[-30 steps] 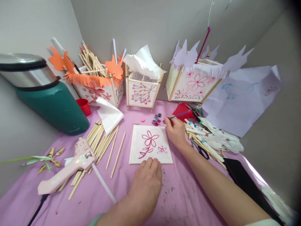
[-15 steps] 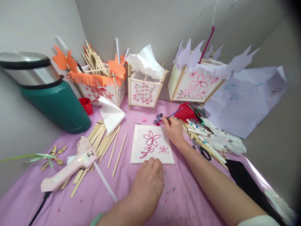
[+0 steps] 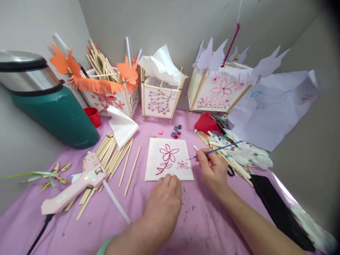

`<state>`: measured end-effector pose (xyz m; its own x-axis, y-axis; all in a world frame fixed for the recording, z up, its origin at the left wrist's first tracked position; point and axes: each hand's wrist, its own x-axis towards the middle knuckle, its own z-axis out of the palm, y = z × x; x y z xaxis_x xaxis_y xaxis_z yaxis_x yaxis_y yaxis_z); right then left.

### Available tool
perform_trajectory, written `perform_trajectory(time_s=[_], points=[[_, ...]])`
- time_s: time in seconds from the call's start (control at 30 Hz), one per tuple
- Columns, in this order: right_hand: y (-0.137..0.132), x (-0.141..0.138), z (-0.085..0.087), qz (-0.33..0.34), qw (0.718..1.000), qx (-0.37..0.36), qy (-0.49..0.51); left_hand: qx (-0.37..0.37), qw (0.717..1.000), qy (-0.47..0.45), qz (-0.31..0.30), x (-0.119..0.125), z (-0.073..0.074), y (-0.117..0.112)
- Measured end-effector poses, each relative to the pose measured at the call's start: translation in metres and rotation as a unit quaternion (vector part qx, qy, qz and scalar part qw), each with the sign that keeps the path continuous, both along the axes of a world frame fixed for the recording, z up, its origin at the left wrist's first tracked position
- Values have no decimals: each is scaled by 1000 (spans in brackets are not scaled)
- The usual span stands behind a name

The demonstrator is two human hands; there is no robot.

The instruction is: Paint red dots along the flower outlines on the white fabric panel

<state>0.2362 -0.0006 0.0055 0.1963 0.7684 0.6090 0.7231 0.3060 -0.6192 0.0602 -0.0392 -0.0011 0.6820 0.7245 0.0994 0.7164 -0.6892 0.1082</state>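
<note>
- Pinches a blue paintbrush (image 3: 221, 147) in the right hand (image 3: 214, 171), grip together on the handle, with the tip by the right edge of the white panel (image 3: 171, 164), flat on the tabletop (image 3: 209, 223).
- Rests the left hand (image 3: 166, 203) at the near edge; cannot tell whether gripping.
- Beyond: paint pots (image 3: 173, 134), then decorated boxes (image 3: 159, 101).
- To the left: wooden sticks (image 3: 120, 159), glue gun (image 3: 79, 186), green bottle (image 3: 55, 117).
- Just beside the right hand: black handle loop (image 3: 232, 171).

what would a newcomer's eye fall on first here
Probably the white flower-patterned panel, center front on the purple cloth, with a blue paintbrush in the right hand pointing at its right side. Next, the large teal bottle at the left edge. Farther back, an orange-fringed box stands left and a lilac-fringed box right.
</note>
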Motion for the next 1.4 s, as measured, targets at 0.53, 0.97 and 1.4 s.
perform_trajectory(time_s=[0.53, 0.97, 1.4], points=[[-15, -5, -23, 28, 992, 65, -101, 55, 998, 10, -16, -17, -3, 0], [-13, -7, -25, 36, 991, 47, -119, 14, 999, -34, -16, -19, -5, 4], [-14, -7, -26, 50, 989, 41, -132, 23, 998, -48, -14, -19, -4, 5]])
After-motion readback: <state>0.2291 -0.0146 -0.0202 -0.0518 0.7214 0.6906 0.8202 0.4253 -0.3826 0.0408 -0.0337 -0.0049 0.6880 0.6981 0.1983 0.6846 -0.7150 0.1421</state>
